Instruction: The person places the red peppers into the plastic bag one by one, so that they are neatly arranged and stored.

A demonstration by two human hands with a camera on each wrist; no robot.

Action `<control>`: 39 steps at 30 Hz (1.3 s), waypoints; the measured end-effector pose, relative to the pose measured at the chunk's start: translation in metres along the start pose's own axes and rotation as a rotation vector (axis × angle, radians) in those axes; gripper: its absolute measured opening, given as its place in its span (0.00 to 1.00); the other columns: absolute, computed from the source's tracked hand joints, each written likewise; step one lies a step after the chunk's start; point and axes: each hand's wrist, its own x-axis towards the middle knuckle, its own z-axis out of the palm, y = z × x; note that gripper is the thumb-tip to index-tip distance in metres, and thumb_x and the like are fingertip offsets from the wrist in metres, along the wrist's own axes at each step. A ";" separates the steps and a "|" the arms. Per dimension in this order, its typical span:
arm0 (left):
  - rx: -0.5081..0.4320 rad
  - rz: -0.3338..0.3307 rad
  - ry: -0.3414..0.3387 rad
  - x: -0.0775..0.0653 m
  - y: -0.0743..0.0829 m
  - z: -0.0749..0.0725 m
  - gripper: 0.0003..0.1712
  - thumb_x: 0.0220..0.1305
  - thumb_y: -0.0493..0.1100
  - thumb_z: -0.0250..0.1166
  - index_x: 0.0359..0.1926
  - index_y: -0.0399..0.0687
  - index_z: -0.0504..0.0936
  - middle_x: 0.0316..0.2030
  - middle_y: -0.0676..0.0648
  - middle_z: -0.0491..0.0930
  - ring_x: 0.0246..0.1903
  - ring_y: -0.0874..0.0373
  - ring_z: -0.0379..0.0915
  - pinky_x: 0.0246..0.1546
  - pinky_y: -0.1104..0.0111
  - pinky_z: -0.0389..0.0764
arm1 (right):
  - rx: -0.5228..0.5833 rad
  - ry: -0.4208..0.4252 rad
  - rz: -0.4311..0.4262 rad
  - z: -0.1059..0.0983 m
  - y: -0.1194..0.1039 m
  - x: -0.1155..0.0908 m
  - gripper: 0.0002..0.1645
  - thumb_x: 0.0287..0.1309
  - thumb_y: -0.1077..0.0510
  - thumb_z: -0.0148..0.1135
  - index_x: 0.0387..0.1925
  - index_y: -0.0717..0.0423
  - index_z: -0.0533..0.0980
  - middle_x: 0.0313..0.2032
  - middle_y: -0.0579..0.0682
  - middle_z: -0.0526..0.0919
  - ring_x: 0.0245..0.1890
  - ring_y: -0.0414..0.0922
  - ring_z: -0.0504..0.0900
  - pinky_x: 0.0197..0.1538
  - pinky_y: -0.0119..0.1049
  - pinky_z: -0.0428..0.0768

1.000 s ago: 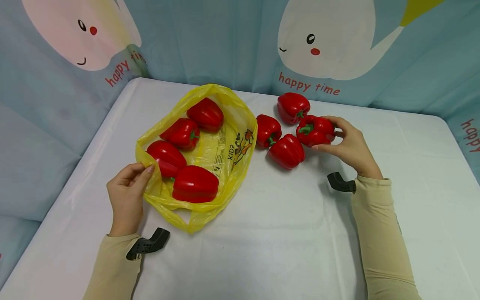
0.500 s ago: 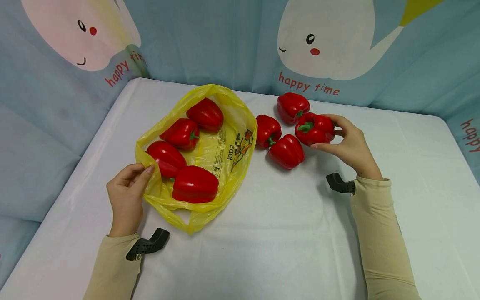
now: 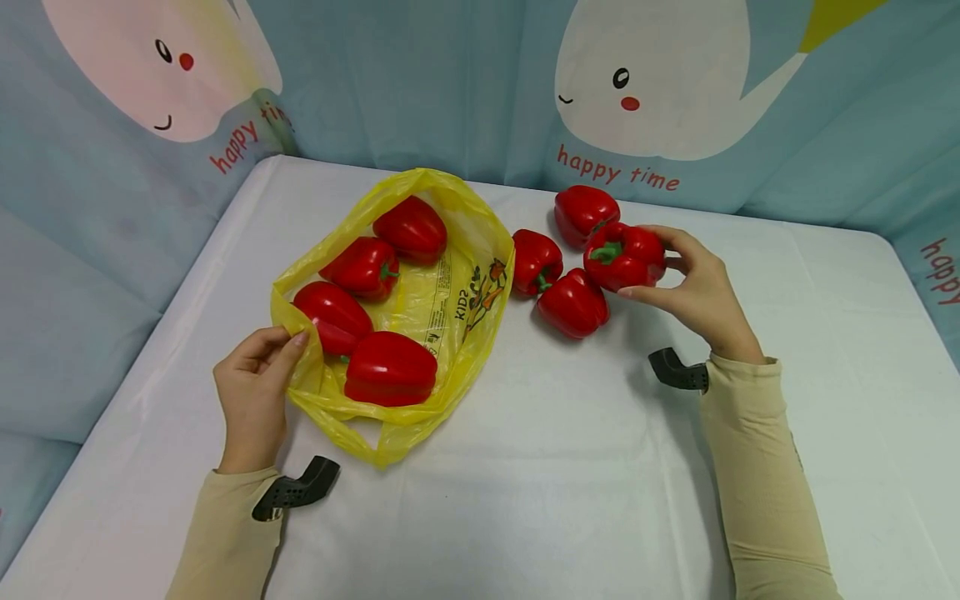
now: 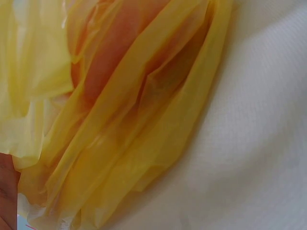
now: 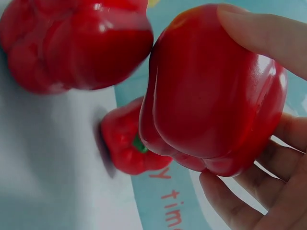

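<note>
At the left rim of a crinkled, translucent yellow plastic bag (image 3: 467, 352) with dark print, pinching the film between thumb and fingers of the left hand (image 3: 251, 387), with the mouth of the bag spread wide. To the right of the bag and apart from it, grasping a glossy, blocky red bell pepper (image 3: 628, 257) in the right hand (image 3: 703, 292), with thumb on one side and fingers on the other, green stem toward the bag. Cannot tell for certain about contact with the white cloth-covered table (image 3: 540, 500) or with the neighbouring peppers.

Looks roughly halfway by count, as a judgement. Inside the bag, can make out four, all shiny, red and blocky: far inner pepper (image 3: 410, 231), middle inner pepper (image 3: 360, 268), left inner pepper (image 3: 333, 318) near the left hand, and near inner pepper (image 3: 392, 369). Leaves four outside, counting the held one. Can see three of these lying ungripped between bag and right hand, equally red and glossy: leftmost loose pepper (image 3: 535, 262) just beside the bag's right edge, near loose pepper (image 3: 573, 304), and far loose pepper (image 3: 585, 215), toward the light blue, whale-printed fabric backdrop (image 3: 465, 92)
</note>
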 end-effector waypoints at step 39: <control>-0.007 -0.004 0.003 0.000 -0.001 0.001 0.02 0.57 0.29 0.65 0.32 0.31 0.82 0.26 0.50 0.82 0.22 0.62 0.70 0.27 0.80 0.74 | 0.011 -0.080 -0.331 0.013 -0.010 -0.001 0.49 0.35 0.73 0.76 0.62 0.57 0.66 0.57 0.51 0.71 0.56 0.38 0.67 0.53 0.26 0.70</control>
